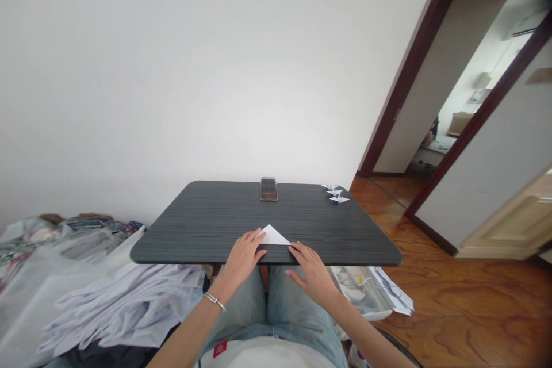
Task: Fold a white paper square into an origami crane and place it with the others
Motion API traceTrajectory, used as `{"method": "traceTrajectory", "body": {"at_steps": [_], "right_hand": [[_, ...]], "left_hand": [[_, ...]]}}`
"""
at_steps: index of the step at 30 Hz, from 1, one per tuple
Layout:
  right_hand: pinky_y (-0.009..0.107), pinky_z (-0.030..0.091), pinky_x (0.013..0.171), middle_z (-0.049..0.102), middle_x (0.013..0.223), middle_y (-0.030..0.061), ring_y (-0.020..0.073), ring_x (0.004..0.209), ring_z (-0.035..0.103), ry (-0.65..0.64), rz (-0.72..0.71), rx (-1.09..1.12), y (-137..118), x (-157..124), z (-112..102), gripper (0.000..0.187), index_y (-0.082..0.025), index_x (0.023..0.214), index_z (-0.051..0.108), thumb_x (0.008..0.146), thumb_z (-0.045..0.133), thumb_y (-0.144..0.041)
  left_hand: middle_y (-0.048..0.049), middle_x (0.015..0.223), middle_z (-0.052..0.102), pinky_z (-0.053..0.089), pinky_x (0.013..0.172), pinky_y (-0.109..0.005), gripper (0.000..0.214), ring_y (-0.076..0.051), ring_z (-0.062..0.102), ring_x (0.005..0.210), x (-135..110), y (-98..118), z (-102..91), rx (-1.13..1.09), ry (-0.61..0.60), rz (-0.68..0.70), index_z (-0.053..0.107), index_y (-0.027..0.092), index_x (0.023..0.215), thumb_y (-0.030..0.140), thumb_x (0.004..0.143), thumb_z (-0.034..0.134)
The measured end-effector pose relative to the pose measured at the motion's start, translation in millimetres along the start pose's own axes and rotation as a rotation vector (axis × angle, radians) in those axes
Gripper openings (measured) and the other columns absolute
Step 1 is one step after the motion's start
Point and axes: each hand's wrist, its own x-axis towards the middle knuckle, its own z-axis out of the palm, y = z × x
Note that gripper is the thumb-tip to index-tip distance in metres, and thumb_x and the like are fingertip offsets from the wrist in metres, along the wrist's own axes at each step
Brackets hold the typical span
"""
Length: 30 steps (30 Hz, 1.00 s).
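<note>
A white sheet of paper (pixel 275 236), folded into a triangle, lies flat on the dark table (pixel 207 213) near its front edge, its peak pointing away from me. My left hand (pixel 244 254) rests on the paper's left side, fingers stretched out over it. At the right corner my right hand (pixel 309 267) touches the paper with its fingertips, the thumb held apart. Neither hand is wrapped round anything. Several white paper cranes (pixel 338 199) stand in a row at the table's far right corner.
A phone (pixel 268 190) leans on a stand at the table's back edge, by the white wall. White cloth (pixel 129 305) is heaped at the left. Below the table's right side sits a white bin (pixel 366 293) of odds and ends. A doorway (pixel 414 80) opens at the right.
</note>
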Motion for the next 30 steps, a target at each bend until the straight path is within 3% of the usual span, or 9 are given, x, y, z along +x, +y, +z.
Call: {"method": "traceTrajectory", "body": {"at_steps": [4,8,12,15,18,21,25,30], "right_hand": [[0.041,0.043,0.092,0.057,0.118,0.0138,0.0254,0.109,0.054,0.176,0.114,0.297,-5.3,-4.9,-6.9,0.029,-0.018,0.112,0.056,0.088,0.045,-0.029],[0.032,0.047,0.068,0.063,0.074,0.0074,0.0207,0.073,0.060,0.316,0.354,0.527,-9.8,-13.1,-7.3,0.030,-0.018,0.075,0.060,0.088,0.043,-0.038],[0.025,0.037,0.043,0.053,0.046,0.0008,0.0130,0.041,0.048,0.211,0.652,0.886,-8.2,-17.0,5.2,0.051,-0.016,0.058,0.058,0.079,0.046,-0.061],[0.021,0.030,0.038,0.058,0.047,0.0035,0.0110,0.036,0.049,0.029,0.800,1.143,-8.7,-11.1,12.0,0.062,-0.012,0.060,0.063,0.066,0.050,-0.072],[0.019,0.029,0.037,0.062,0.051,0.0054,0.0096,0.037,0.052,-0.114,0.916,1.316,-14.8,-1.9,11.9,0.064,-0.010,0.069,0.068,0.068,0.049,-0.071],[0.017,0.028,0.037,0.063,0.055,0.0042,0.0072,0.039,0.051,-0.177,0.948,1.453,-24.9,4.9,11.1,0.054,-0.009,0.075,0.068,0.073,0.052,-0.061],[0.017,0.027,0.039,0.057,0.049,-0.0025,0.0058,0.039,0.045,-0.111,0.898,1.496,-37.8,8.3,15.3,0.027,-0.013,0.065,0.064,0.068,0.065,-0.040],[0.019,0.027,0.040,0.054,0.049,-0.0035,0.0077,0.041,0.043,-0.076,0.888,1.483,-45.7,9.6,17.3,0.021,-0.017,0.058,0.058,0.067,0.064,-0.034]], "left_hand": [[-0.0060,0.107,0.067,0.044,0.088,-0.033,0.022,-0.019,0.058,0.103,5.9,-4.6,9.5,-0.049,0.013,0.131,0.060,0.018,0.105,0.026,0.086,0.051],[-0.0046,0.092,0.068,0.046,0.082,-0.031,0.015,-0.017,0.061,0.091,2.3,-1.5,11.6,0.003,-0.014,0.203,0.062,0.017,0.092,0.023,0.088,0.049],[-0.0061,0.096,0.067,0.047,0.080,-0.031,0.016,-0.017,0.062,0.091,-5.1,-0.3,13.3,0.056,-0.039,0.284,0.059,0.016,0.098,0.017,0.089,0.046],[-0.0078,0.100,0.067,0.047,0.078,-0.031,0.022,-0.017,0.062,0.090,-8.4,-3.1,14.3,0.151,-0.029,0.396,0.056,0.014,0.106,0.010,0.088,0.043],[-0.0085,0.097,0.067,0.048,0.076,-0.030,0.024,-0.017,0.063,0.088,-10.9,-3.6,13.5,0.182,0.019,0.490,0.055,0.012,0.107,0.009,0.089,0.040],[-0.0088,0.096,0.067,0.048,0.076,-0.030,0.023,-0.017,0.062,0.089,-15.4,1.9,9.4,0.142,0.067,0.565,0.056,0.011,0.106,0.011,0.090,0.040],[-0.0082,0.095,0.067,0.049,0.077,-0.030,0.022,-0.017,0.061,0.088,-21.2,12.4,1.2,0.108,0.107,0.599,0.057,0.011,0.102,0.014,0.091,0.038],[-0.0075,0.094,0.066,0.048,0.079,-0.031,0.021,-0.016,0.061,0.087,-21.7,15.5,-0.6,0.103,0.138,0.591,0.059,0.012,0.098,0.013,0.091,0.039]]}}
